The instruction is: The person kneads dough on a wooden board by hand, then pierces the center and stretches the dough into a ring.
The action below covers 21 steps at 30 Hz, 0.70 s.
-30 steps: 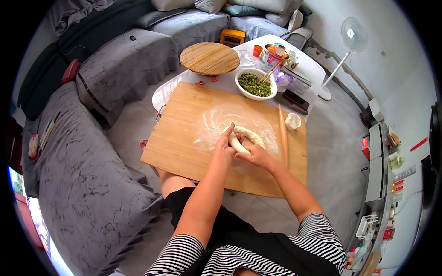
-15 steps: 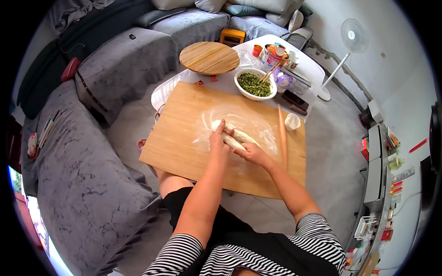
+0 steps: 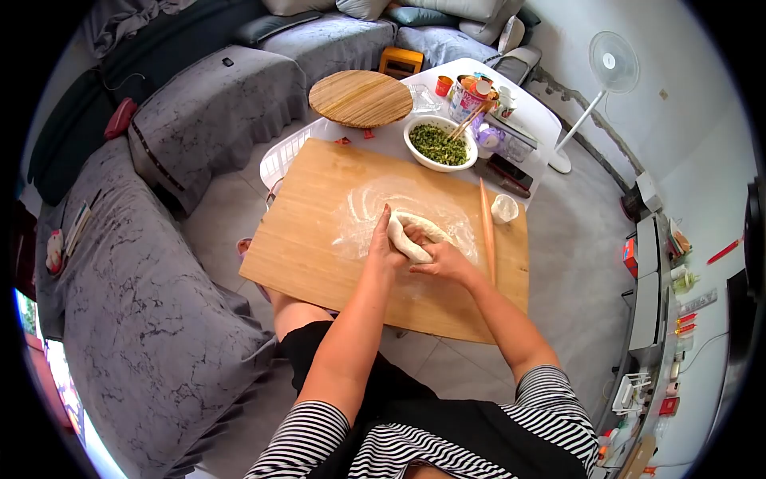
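Note:
A ring of pale dough (image 3: pixel 404 242) hangs between my two hands over the floured middle of the wooden board (image 3: pixel 311 199). My left hand (image 3: pixel 385 243) grips its left side, thumb pointing up and some fingers through the hole. On the right, my right hand (image 3: pixel 443 259) is closed round the lower right part of the ring, its fingertips partly hidden by dough. A thin wooden rolling pin (image 3: pixel 487 231) lies on the board to the right, beside a small white cup (image 3: pixel 504 208) of flour.
Behind the board, a white table (image 3: pixel 531 108) bears a bowl of chopped greens (image 3: pixel 438 145) with chopsticks, a round wooden lid (image 3: pixel 361 98), a phone (image 3: pixel 511 170) and a tub of packets (image 3: pixel 471 97). A grey sofa (image 3: pixel 152 319) stands left, a fan (image 3: pixel 613 62) back right.
The dough went from a ring to a narrow, pressed-together shape tilted up left, and is now an open ring again. My hands moved with it, staying closed on it.

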{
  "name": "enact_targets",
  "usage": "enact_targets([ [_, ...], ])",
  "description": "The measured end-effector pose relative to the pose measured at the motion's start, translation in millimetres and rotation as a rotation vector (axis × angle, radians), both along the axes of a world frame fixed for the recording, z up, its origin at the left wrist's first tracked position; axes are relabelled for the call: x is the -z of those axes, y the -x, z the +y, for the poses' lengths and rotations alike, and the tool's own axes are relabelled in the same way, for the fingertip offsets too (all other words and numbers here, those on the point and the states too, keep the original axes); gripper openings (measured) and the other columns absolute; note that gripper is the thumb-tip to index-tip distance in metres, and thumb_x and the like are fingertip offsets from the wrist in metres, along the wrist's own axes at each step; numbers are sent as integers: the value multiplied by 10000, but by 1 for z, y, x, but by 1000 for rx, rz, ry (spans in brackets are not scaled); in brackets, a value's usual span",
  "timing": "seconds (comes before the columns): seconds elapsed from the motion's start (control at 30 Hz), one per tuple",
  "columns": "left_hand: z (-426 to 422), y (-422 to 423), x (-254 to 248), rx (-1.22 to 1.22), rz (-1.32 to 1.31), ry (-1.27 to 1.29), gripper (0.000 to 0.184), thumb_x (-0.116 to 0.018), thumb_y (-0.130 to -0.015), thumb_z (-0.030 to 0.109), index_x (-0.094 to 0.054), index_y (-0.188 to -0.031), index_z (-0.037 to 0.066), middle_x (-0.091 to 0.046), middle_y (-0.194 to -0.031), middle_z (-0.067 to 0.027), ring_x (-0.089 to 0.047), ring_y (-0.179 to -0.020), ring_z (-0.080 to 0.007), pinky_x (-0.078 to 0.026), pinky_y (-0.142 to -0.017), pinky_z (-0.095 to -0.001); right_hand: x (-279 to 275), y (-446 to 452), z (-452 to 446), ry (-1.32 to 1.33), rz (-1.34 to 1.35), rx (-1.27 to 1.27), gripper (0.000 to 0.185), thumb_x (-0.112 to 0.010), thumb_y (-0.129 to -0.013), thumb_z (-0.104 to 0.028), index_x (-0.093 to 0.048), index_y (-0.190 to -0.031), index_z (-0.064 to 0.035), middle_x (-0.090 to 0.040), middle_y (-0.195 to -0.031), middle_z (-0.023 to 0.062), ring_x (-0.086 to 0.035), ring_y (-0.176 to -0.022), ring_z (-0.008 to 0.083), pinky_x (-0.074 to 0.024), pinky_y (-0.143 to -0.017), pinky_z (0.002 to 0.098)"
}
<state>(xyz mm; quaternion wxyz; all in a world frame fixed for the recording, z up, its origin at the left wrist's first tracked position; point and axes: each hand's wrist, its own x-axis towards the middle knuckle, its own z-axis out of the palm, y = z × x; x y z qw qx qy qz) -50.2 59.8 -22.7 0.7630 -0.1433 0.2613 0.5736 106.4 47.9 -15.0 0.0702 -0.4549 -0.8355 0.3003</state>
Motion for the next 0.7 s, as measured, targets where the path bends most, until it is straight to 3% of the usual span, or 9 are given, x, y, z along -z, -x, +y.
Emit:
enact_targets([
  [0.07,4,-2,-4,62,-128,40,371,-731,-794,352,-473,-822,88,-384,-557,16,-349,-433,-111,-425,-514,-295,4,-6,1,44,181,-19,401,-769,-729,-349,-659,-973,-50,-653,-768,117,-599,-696,167,-464,-687,323],
  [0.17,19,3,29,27,41,70,341,-723,-800,359,-507,-835,98,-441,-610,-13,-367,-439,-110,-433,-505,-282,-5,-10,-6,91,9,8,384,-795,-700,-308,-662,-943,-42,-633,-715,103,-602,-679,176,-463,-666,322],
  [0.23,26,14,55,41,-105,-170,281,-695,-835,302,-500,-786,106,-412,-570,7,-336,-419,-94,-392,-462,-257,0,-19,-5,68,27,-13,371,-784,-714,-320,-654,-933,-50,-616,-721,97,-604,-684,161,-462,-658,317],
  [0.33,10,-6,34,-23,14,-230,250,-676,-853,246,-487,-760,111,-388,-545,23,-317,-416,-79,-332,-439,-228,-3,-17,2,-16,69,-162,394,-759,-751,-332,-624,-989,-49,-616,-752,77,-589,-685,134,-462,-651,300],
  [0.4,4,-14,21,-7,234,-265,250,-679,-849,239,-479,-764,116,-378,-546,23,-349,-440,-83,-349,-449,-231,-7,1,6,472,506,64,534,-746,-731,-418,-591,-1079,-44,-639,-825,104,-606,-640,220,-478,-621,352],
  [0.57,14,9,15,-75,33,-153,255,-691,-838,252,-481,-763,128,-355,-533,27,-358,-436,-84,-398,-465,-234,-11,16,-5,541,349,144,458,-719,-752,-384,-602,-1033,-43,-625,-720,91,-614,-647,232,-484,-627,381],
  [0.63,19,18,44,-69,-76,-147,245,-689,-841,266,-488,-763,149,-350,-522,39,-331,-413,-80,-391,-473,-242,9,6,-2,-135,43,-1,441,-711,-738,-411,-625,-991,-60,-640,-733,147,-622,-667,313,-484,-631,411],
  [0.67,18,12,49,-85,-51,-160,243,-689,-841,278,-491,-759,164,-333,-511,51,-296,-391,-75,-382,-475,-251,18,3,5,-102,-118,69,467,-712,-716,-442,-643,-1002,-79,-638,-833,206,-618,-790,356,-488,-705,410],
  [0.7,15,6,45,-88,-51,-162,243,-689,-841,278,-491,-759,164,-333,-511,51,-296,-391,-75,-382,-475,-251,14,2,5,-104,-118,66,467,-712,-716,-442,-643,-1002,-79,-638,-833,206,-618,-790,356,-488,-705,410],
])
